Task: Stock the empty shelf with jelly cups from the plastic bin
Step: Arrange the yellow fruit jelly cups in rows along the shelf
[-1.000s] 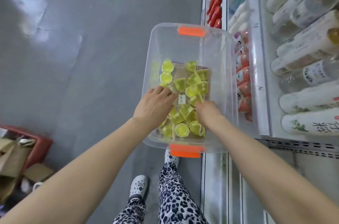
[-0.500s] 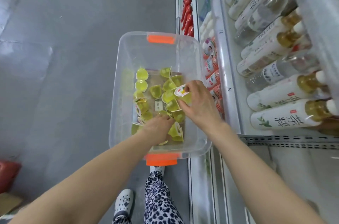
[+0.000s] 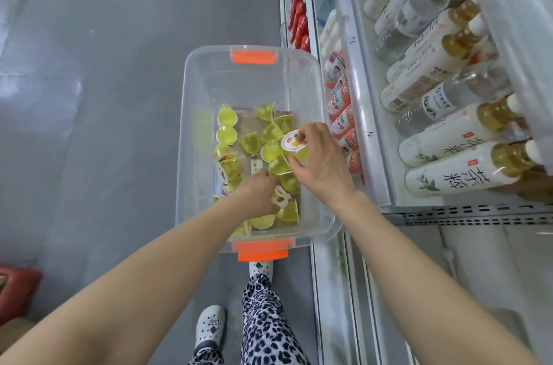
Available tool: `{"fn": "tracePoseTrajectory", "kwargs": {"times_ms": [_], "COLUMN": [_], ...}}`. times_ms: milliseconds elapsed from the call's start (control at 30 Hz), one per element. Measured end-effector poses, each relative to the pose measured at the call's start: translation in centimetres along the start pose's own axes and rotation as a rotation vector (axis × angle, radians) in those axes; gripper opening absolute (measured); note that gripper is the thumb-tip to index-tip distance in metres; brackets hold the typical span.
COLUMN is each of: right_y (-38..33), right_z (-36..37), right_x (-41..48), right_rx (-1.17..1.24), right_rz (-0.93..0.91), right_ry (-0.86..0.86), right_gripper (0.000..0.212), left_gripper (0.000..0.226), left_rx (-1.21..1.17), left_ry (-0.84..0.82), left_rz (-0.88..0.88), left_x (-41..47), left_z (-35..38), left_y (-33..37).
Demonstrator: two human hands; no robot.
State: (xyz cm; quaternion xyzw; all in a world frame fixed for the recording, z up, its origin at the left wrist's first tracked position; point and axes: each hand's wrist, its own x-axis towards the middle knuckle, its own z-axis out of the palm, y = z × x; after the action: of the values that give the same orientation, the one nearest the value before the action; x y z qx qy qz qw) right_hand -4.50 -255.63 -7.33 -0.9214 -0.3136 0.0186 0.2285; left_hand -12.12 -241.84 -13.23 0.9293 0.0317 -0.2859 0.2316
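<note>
A clear plastic bin (image 3: 191, 113) with orange handles stands on the floor beside the shelving. Several yellow-green jelly cups (image 3: 227, 133) lie loose on its bottom. My right hand (image 3: 321, 161) pinches one jelly cup (image 3: 294, 145), white lid up, above the pile at the bin's right side. My left hand (image 3: 258, 194) reaches down into the near part of the bin among the cups, its fingers hidden beneath it, so what it holds cannot be seen.
White shelving (image 3: 368, 137) runs along the right, filled with tea and water bottles (image 3: 466, 170), small orange-white packs (image 3: 341, 122) and red bottles (image 3: 299, 17). Grey floor spreads left of the bin. A red crate (image 3: 15, 290) sits at the left edge. My feet stand below the bin.
My right hand has lifted one jelly cup out of the pile and turned its lid upward. My left hand has shifted toward the near end of the bin. The camera view has swung rightward.
</note>
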Motion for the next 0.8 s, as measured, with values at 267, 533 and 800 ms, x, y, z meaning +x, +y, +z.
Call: {"fn": "tracePoseTrajectory", "kwargs": {"times_ms": [267, 533, 800], "right_y": [-2.8, -6.8, -10.6], "right_z": [-2.3, -5.8, -10.5], "right_x": [-2.6, -9.4, -19.7], "right_rx": [0.020, -0.033, -0.112], "right_rz": [0.074, 0.129, 0.278], "right_ry": [0.058, 0.223, 0.382], "right_gripper": [0.037, 0.037, 0.038], "left_gripper": [0.062, 0.062, 0.049], "left_rx": [-0.150, -0.197, -0.055], "left_ry": [0.293, 0.501, 0.555], "left_rz": [0.029, 0.181, 0.438], "left_x": [-6.1, -13.8, -20.5], "left_z": [-3.4, -4.4, -4.5], "left_y": [-1.5, -0.7, 3.1]}}
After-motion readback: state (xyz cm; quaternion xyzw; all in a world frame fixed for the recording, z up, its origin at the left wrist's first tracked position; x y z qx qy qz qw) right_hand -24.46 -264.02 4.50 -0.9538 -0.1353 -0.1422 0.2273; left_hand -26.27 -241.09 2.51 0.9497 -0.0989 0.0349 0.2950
